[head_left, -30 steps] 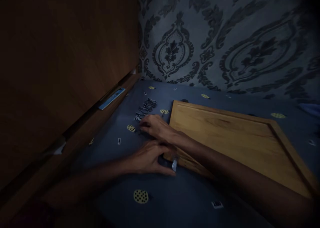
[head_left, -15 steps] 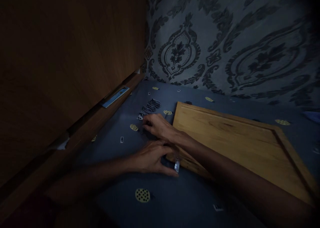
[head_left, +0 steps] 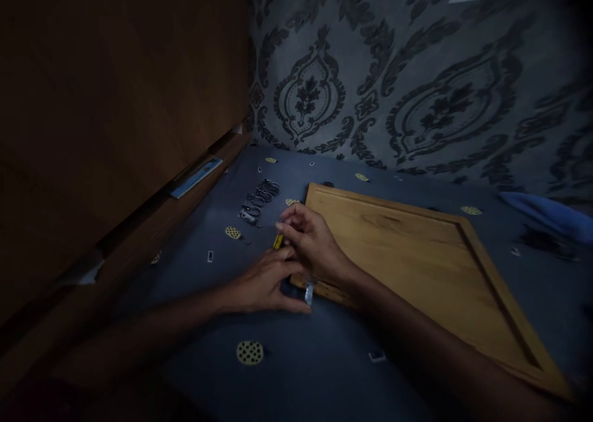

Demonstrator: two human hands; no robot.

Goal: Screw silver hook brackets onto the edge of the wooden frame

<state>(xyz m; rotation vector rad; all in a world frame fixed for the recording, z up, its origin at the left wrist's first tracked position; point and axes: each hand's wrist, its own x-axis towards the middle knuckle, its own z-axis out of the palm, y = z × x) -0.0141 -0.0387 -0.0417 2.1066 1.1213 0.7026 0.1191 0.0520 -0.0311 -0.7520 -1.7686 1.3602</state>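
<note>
In the middle of the frame the left hand (head_left: 266, 280) rests beside the near left corner of a brown wooden board with a raised rim (head_left: 393, 243). Its thumb stands apart from its fingers, with a small shiny clear strip (head_left: 309, 293) at the thumb tip, by the board's edge; whether the strip is gripped I cannot tell.

Just above, the right hand (head_left: 317, 240) has its thumb and fingertips drawn together over a short yellow piece (head_left: 278, 241), which shows between the two hands. I cannot tell which fingers are clamped on it.

The right forearm crosses the board's near left part and hides some of its edge. Up and left of the fingers, a row of small dark looped metal clips (head_left: 252, 209) lies on the blue-grey printed surface (head_left: 319, 372). A flat blue packet (head_left: 197, 178) sits on the brown wooden ledge (head_left: 134, 250) at left; a bright blue cloth-like item (head_left: 549, 215) and a dark tangled thing (head_left: 549, 243) lie at the right side, beyond the board.
</note>
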